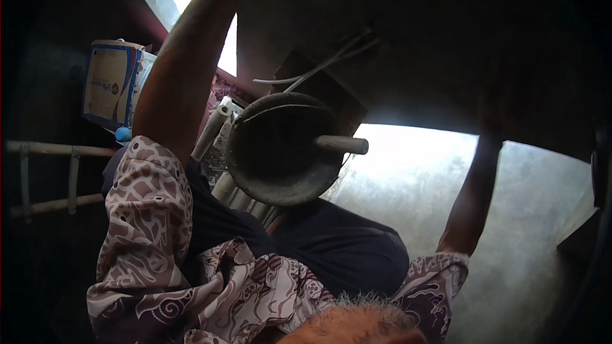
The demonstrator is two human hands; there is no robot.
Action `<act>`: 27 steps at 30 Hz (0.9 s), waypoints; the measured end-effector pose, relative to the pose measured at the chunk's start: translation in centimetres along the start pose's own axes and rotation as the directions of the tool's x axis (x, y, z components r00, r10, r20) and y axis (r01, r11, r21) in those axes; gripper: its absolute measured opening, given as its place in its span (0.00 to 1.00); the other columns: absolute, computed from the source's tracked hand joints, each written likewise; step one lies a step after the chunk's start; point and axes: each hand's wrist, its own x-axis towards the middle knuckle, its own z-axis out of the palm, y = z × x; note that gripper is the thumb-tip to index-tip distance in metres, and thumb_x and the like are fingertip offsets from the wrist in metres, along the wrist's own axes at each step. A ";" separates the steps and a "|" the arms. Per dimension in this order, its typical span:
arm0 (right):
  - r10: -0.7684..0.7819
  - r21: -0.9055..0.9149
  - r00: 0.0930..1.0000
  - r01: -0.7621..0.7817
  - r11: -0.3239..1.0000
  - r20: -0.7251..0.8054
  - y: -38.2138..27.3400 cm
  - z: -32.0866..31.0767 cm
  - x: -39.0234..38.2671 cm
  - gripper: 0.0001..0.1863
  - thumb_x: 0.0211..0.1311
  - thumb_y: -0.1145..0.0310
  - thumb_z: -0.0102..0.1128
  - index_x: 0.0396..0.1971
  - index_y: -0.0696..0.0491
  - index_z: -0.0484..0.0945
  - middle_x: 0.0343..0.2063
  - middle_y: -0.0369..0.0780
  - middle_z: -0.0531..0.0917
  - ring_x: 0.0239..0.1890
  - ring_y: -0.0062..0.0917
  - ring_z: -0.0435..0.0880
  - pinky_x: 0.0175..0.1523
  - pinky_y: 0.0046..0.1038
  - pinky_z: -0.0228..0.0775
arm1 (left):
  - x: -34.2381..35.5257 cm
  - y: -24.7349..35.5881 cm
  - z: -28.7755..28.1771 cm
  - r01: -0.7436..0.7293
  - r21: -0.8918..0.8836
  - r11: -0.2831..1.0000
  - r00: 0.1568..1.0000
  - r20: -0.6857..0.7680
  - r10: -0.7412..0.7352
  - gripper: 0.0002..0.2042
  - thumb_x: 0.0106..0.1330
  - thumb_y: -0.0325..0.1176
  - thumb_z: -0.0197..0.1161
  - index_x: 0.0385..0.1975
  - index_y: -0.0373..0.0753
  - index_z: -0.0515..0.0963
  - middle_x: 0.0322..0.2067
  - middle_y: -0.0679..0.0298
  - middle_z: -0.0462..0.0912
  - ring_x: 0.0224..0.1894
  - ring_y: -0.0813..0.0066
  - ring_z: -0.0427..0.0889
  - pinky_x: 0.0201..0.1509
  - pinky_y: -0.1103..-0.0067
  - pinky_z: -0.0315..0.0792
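Observation:
My left forearm (185,57) stretches up past the upper edge, so the hand itself is out of view. On the other side my right forearm (475,197) reaches up to a large dark panel-like surface (433,83). My right hand (494,108) is lost in the shadow there, and its fingers cannot be made out. Between my arms stands a dark round bucket (287,185) with a thin wire handle. A short pale rod (344,144), like a wooden tool handle, sticks out over its rim.
A brown and blue cardboard box (108,83) is at the left, above a bamboo ladder-like frame (51,150). Pale poles or tubes (213,130) lie beside the bucket. Thin white strips (319,67) cross beyond it. A grey wall-like surface (414,185) fills the right.

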 end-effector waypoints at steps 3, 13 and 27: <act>-0.070 -0.157 0.969 0.033 0.987 -0.236 -3.3 -6.2 10.0 0.27 0.65 0.57 0.63 0.63 0.46 0.71 0.63 0.42 0.71 0.62 0.41 0.69 0.65 0.47 0.61 | 1.3 4.2 -4.2 0.448 -0.499 0.742 0.856 0.479 -0.195 0.52 0.54 0.32 0.77 0.71 0.25 0.43 0.70 0.44 0.49 0.71 0.60 0.59 0.54 0.76 0.81; -0.115 0.281 0.982 0.070 0.957 0.147 -6.6 -0.9 -2.2 0.30 0.68 0.51 0.58 0.67 0.41 0.67 0.66 0.39 0.69 0.66 0.38 0.68 0.71 0.48 0.56 | 1.5 0.7 -2.9 0.263 -0.372 0.890 0.951 0.255 -0.174 0.45 0.54 0.34 0.77 0.67 0.25 0.54 0.64 0.43 0.63 0.69 0.57 0.63 0.60 0.69 0.78; -0.410 -0.213 0.895 0.372 0.904 -0.178 -12.0 -0.1 -1.0 0.25 0.67 0.60 0.60 0.63 0.46 0.72 0.61 0.39 0.74 0.59 0.34 0.75 0.64 0.40 0.68 | 2.0 3.4 -4.3 0.341 0.007 0.940 0.888 0.326 -0.324 0.49 0.56 0.39 0.76 0.69 0.28 0.48 0.61 0.44 0.66 0.59 0.53 0.75 0.61 0.71 0.76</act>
